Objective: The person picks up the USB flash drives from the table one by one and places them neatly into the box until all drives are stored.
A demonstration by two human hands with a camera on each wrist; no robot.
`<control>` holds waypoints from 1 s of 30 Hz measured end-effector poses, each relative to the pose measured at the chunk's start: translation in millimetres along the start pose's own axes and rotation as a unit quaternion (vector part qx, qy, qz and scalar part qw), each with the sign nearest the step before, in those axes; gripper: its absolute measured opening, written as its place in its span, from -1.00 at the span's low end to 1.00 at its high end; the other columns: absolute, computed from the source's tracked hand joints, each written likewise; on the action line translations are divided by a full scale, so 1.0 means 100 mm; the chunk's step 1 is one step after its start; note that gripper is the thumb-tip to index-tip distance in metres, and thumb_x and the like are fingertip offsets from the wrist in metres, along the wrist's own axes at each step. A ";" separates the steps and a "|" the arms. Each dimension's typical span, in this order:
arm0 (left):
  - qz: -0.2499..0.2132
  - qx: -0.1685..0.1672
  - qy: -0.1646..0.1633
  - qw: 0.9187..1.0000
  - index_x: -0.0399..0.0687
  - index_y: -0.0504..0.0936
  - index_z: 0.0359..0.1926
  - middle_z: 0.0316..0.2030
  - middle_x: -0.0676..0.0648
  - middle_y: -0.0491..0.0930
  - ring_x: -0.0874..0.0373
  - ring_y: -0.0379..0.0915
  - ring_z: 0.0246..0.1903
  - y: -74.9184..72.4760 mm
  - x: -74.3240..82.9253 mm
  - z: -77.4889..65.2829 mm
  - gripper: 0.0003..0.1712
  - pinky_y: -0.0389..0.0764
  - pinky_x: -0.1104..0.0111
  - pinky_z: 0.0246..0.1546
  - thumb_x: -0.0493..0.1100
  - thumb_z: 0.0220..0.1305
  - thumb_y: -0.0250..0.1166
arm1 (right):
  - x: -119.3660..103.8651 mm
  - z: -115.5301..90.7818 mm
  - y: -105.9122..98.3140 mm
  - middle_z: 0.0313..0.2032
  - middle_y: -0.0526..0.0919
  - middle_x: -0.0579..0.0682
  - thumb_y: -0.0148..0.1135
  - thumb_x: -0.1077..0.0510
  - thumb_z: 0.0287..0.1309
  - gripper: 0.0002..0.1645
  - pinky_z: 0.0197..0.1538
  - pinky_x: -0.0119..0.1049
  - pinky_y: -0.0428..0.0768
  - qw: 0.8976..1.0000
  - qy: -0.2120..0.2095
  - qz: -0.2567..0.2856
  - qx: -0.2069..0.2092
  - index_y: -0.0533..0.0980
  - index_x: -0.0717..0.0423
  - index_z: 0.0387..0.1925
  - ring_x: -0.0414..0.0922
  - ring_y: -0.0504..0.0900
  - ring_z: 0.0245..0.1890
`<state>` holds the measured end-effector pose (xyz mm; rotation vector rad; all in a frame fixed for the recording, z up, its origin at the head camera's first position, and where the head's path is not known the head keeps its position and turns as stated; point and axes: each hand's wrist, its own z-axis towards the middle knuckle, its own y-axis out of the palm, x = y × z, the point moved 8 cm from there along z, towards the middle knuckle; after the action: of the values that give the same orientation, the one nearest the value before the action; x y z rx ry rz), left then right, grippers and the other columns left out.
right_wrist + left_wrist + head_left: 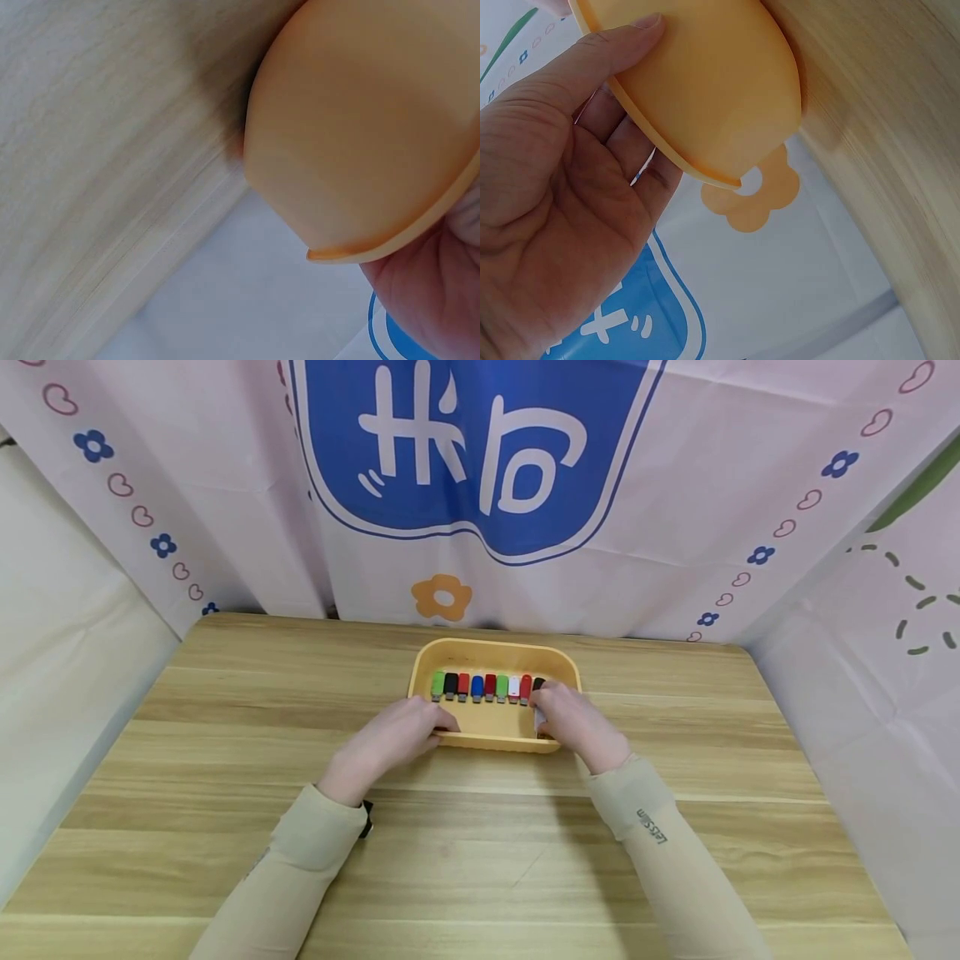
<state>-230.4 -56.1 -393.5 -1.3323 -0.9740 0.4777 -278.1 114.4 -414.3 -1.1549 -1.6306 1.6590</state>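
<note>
A shallow yellow plastic box point(487, 742) stands on the wooden table. Inside it, several USB sticks lie side by side in a row, among them a green one point(438, 684), a blue one point(477, 687) and a white one point(513, 687). My left hand point(397, 731) grips the box's near left rim, with the thumb point(630, 45) on the outer wall and fingers inside. My right hand point(573, 718) reaches over the right rim. Its fingertips are at a black USB stick point(538, 683) on the row's right end; a small whitish piece point(539, 720) shows beside them. What those fingers hold is hidden.
Behind the table's far edge hangs a white cloth point(360, 581) with a blue emblem point(465, 460). White sheets point(67, 568) close off both sides. The table's wood point(480, 860) shows around the box, with both forearms reaching across it.
</note>
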 end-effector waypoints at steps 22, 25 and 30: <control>0.001 -0.004 -0.002 1.000 0.00 0.79 -0.16 -0.19 -0.01 0.78 0.22 0.65 -0.28 0.01 0.00 0.00 -0.76 0.72 0.27 -0.14 -0.38 0.23 0.34 | -0.01 -0.01 0.01 -0.35 0.62 0.09 0.38 0.38 0.07 -0.89 -0.28 -0.26 0.57 1.000 -0.008 -0.006 -0.008 0.62 0.25 -0.31 -0.10 0.49 -0.37; 0.000 -0.004 -0.001 1.000 0.00 0.79 -0.18 -0.21 0.00 0.78 0.24 0.62 -0.33 0.00 0.00 0.00 -0.77 0.71 0.28 -0.18 -0.38 0.23 0.34 | -0.02 -0.01 0.01 -0.33 0.62 0.11 0.37 0.37 0.08 -0.89 -0.26 -0.25 0.58 1.000 -0.005 -0.010 -0.010 0.63 0.25 -0.30 -0.09 0.49 -0.35; -0.003 -0.005 -0.003 1.000 0.00 0.78 -0.18 -0.21 0.00 0.78 0.23 0.61 -0.33 0.00 0.00 0.01 -0.77 0.70 0.27 -0.16 -0.38 0.24 0.33 | -0.03 -0.01 0.01 -0.34 0.62 0.11 0.37 0.37 0.10 -0.91 -0.28 -0.28 0.57 1.000 -0.008 -0.015 -0.009 0.62 0.26 -0.31 -0.10 0.48 -0.37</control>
<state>-230.9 -55.7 -393.9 -1.3374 -0.9871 0.4736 -275.4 112.8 -414.3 -1.1221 -1.6677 1.6425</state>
